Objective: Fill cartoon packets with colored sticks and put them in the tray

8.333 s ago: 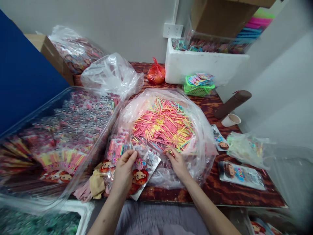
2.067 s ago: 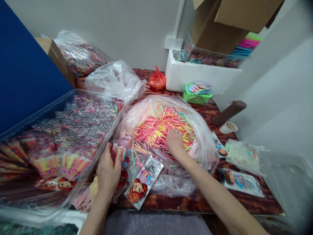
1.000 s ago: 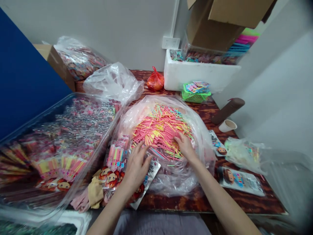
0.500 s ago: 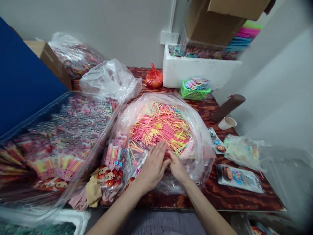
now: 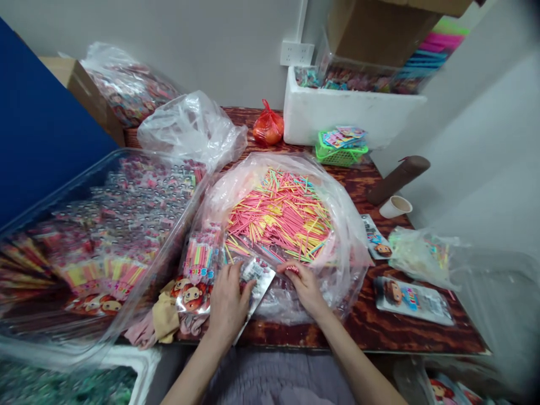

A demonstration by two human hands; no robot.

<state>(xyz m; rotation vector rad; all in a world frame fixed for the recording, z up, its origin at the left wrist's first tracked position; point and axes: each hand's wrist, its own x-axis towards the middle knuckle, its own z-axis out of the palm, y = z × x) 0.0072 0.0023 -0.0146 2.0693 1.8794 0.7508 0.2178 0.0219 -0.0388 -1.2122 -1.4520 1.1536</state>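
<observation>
A wide clear plastic bag [image 5: 350, 225] lies opened out on the table, heaped with thin pink, yellow and green sticks [image 5: 278, 219]. At its near edge my right hand [image 5: 307, 289] is closed round a small bundle of the sticks [image 5: 292, 269], whose pink ends show at the fingers. My left hand [image 5: 228, 304] grips a silvery printed pouch [image 5: 262, 279] between thumb and fingers, its open-looking end slanting toward the right hand. To the left of that hand lie filled stick pouches [image 5: 196, 275] with a cartoon character on them.
On the left stands a clear tub [image 5: 169, 247] of filled pouches. A yellow cloth [image 5: 165, 318] lies by it. Behind are a red bag of fruit [image 5: 269, 128], a green basket [image 5: 337, 154] and a white foam box [image 5: 354, 112]. A brown bottle [image 5: 399, 180] and paper cup [image 5: 395, 207] stand right.
My hands were together over the sticks and have parted. The left has moved left and down onto the silvery pouch; the right stays near the bag's edge with the bundle.
</observation>
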